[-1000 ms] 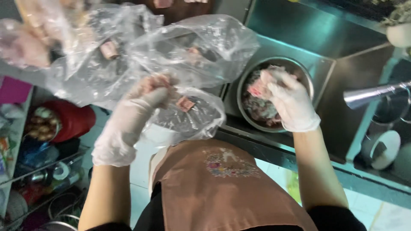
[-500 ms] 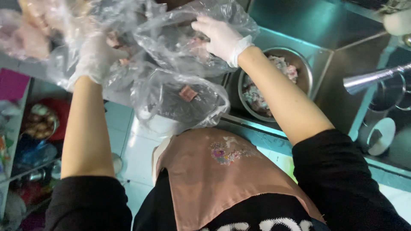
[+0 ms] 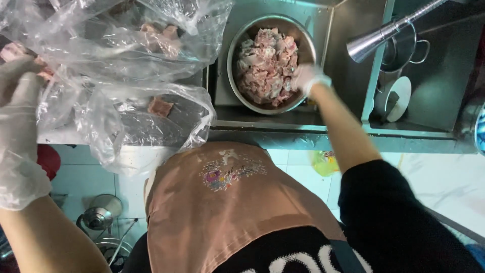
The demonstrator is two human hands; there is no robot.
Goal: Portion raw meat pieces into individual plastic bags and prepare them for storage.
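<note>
Meat pieces [image 3: 267, 63] fill the steel bowl [image 3: 237, 50] in the sink, your gloved right hand [image 3: 307, 78] closed on its rim, while your left hand [image 3: 17, 91] grips the clear plastic bag [image 3: 126, 76] overhanging the desk edge.

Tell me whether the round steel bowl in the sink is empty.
No: the round steel bowl holds a heap of pink raw meat pieces.

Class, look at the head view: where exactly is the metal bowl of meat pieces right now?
The metal bowl sits in the steel sink, upper centre of the head view, right of the plastic bag, with the right hand at its right rim.
</note>
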